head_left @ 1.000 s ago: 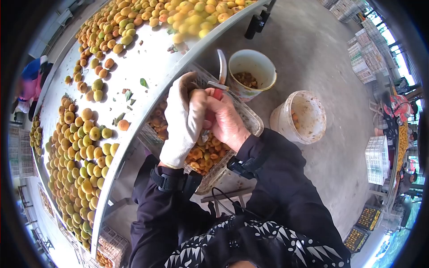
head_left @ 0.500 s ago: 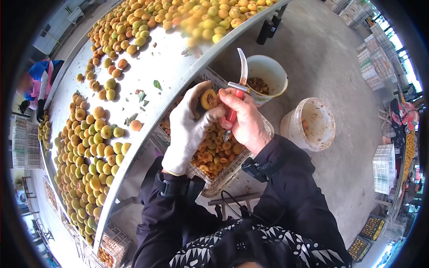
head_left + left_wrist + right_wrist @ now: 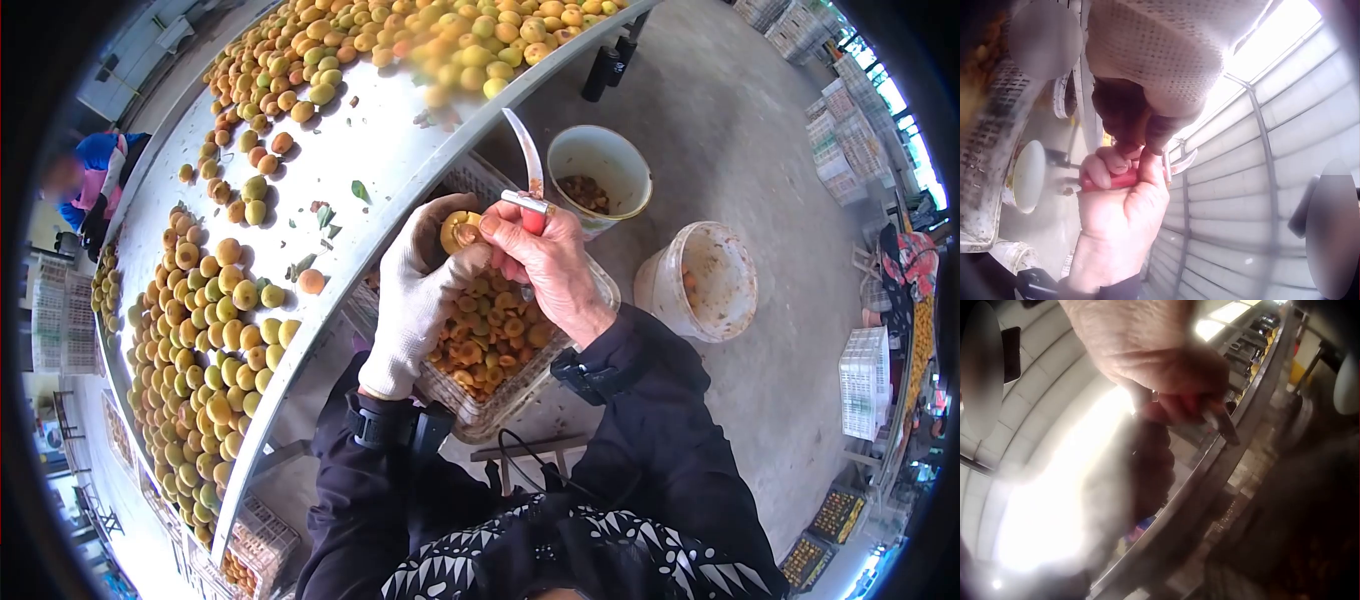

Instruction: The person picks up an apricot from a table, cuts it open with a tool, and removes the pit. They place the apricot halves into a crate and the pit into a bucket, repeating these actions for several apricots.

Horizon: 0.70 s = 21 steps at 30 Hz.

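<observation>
Left hand (image 3: 412,290): white-knit gloved, gripping cut, round yellow fruit (image 3: 459,230)
Right hand (image 3: 560,270): bare, curled round red-handled, curved-bladed knife (image 3: 528,152)
Change: less red handle (image 3: 534,220) visible than before

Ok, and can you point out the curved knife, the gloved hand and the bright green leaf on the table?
Curved knife (image 3: 527,150): head view, midway along the blade.
Gloved left hand (image 3: 415,285): head view, white middle of the hand.
Bright green leaf (image 3: 359,190): head view, middle of the leaf.
</observation>
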Motion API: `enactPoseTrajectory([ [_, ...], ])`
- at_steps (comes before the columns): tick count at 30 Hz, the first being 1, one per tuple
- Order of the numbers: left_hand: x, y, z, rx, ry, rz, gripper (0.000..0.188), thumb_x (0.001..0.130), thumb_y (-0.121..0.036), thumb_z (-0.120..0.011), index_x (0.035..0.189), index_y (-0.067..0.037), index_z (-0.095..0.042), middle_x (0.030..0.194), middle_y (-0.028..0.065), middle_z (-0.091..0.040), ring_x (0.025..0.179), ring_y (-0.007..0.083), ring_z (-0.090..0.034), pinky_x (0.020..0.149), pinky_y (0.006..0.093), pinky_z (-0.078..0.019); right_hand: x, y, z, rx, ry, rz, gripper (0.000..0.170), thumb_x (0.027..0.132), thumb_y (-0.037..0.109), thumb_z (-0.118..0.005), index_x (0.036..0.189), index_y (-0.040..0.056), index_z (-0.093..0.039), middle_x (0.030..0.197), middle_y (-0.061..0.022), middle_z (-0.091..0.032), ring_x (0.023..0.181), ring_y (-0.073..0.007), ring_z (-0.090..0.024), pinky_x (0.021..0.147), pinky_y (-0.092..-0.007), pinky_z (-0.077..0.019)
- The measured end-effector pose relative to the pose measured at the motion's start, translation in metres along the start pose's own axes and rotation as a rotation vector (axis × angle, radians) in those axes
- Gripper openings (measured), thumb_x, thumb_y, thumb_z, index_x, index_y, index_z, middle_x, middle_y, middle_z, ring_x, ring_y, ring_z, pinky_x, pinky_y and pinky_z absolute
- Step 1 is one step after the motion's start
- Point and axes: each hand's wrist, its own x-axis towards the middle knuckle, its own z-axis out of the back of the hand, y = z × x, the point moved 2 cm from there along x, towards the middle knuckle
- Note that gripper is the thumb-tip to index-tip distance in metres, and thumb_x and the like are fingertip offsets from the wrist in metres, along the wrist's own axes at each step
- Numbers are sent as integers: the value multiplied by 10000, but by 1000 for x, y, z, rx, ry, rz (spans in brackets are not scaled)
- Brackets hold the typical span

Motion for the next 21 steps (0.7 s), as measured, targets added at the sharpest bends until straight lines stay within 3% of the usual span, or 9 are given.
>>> enactPoseTrajectory([
  [2,0,3,-1,10,-7,-28,557,880,-294,-733,1292,11,-514,1159,78,-602,1051,149,-570,946,302,-454,1,1,1,-49,-1,-8,102,895,145,-699,892,50,-664,725,25,-617,614,-39,-564,533,-184,-444],
  [4,1,6,-4,-84,50,13,599,938,-447,-626,1311,4,-496,1127,59,-599,990,134,-567,887,267,-460,1,2,2,-140,22,88,91,893,127,-697,880,43,-665,714,33,-599,607,-42,-546,540,-195,-434],
  [5,-1,4,-4,-59,77,100,708,950,-616,-491,1330,-19,-495,1018,37,-610,849,84,-553,732,227,-457,2,0,2,-140,21,87,91,893,127,-697,880,43,-665,714,33,-599,607,-42,-546,540,-195,-434],
  [7,-3,7,-4,-162,93,173,714,954,-628,-463,1327,-21,-499,1005,37,-610,826,82,-549,711,219,-447,4,-3,0,-315,54,218,80,891,104,-695,873,32,-664,705,36,-585,602,-44,-519,544,-204,-420],
  [11,0,15,-8,-477,27,284,633,998,-559,-424,1315,-18,-513,943,42,-615,769,108,-563,683,222,-458,7,-4,-6,-329,-34,307,95,895,93,-690,845,22,-653,694,40,-565,604,-46,-507,549,-205,-415],
  [13,2,22,-3,-672,10,304,559,1022,-489,-424,1295,-12,-527,915,59,-615,753,132,-567,690,235,-480,10,1,-2,-84,-108,359,93,894,97,-696,842,36,-649,682,38,-553,579,-29,-469,521,-204,-385],
  [14,1,23,-2,-673,8,302,559,1022,-489,-424,1295,-12,-527,915,59,-615,753,132,-567,690,235,-480,10,4,1,90,-77,280,119,896,105,-700,821,45,-628,692,33,-556,538,-20,-421,490,-207,-347],
  [16,0,19,-4,-700,-61,310,572,1024,-538,-374,1256,-45,-546,889,47,-613,750,116,-572,685,229,-451,11,17,-2,335,6,340,141,902,123,-700,822,49,-610,686,30,-539,498,-20,-369,467,-213,-306],
  [21,-4,23,-9,-717,-58,331,565,1031,-531,-354,1237,-46,-558,872,40,-615,724,113,-561,671,228,-441,9,40,-20,439,148,506,141,927,145,-672,878,43,-588,658,26,-491,481,-34,-357,464,-221,-303],
])
